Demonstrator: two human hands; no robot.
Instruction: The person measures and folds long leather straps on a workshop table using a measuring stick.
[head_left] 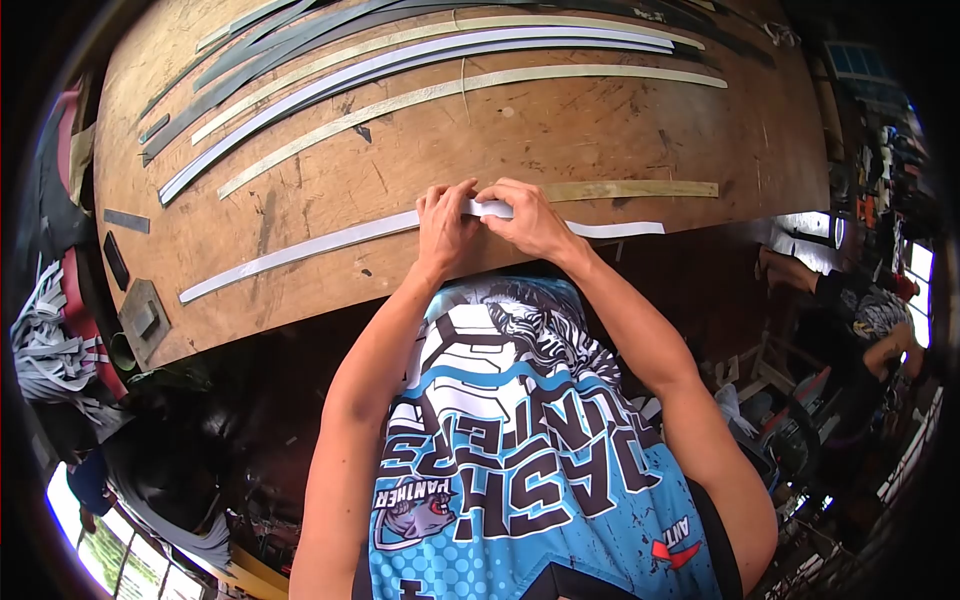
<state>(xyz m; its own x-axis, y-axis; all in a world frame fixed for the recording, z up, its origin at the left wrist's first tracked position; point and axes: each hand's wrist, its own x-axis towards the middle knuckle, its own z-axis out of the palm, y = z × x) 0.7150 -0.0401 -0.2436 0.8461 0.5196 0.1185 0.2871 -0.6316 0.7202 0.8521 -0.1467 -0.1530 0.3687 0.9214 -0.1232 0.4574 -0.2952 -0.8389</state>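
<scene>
**Pinching a white strip at the surface's near edge**

Working side by side, both hands meet on one long white strip (330, 240) that lies along the near edge of the wooden surface (560, 130). The left hand (445, 228) presses down on the strip with its fingers curled, thumb and fingertips closed on the band. The right hand (528, 220) sits just beside it, touching it, and pinches the same strip where the band lifts slightly off the wood. Neither hand is spread; both are closed tight on the strip.

From the hands the strip runs far out to the left, flat on the wood, and a shorter stretch continues to the right. A tan strip (630, 189) lies just beyond the right hand, near the white one but apart from it.

Farther from the hands, across the surface, a bundle of long strips (440, 60) in white, tan and dark grey lies in loose curved rows. To the far left of the hands a few small dark pieces (127, 221) rest near the surface's end.

As a judgement, the work on this strip looks to be at its middle: the part left of the hands lies flat and smooth, the spot between the fingers is being handled, and the many strips beyond appear untouched. Whether the strip is being folded, joined or marked cannot be told.
</scene>
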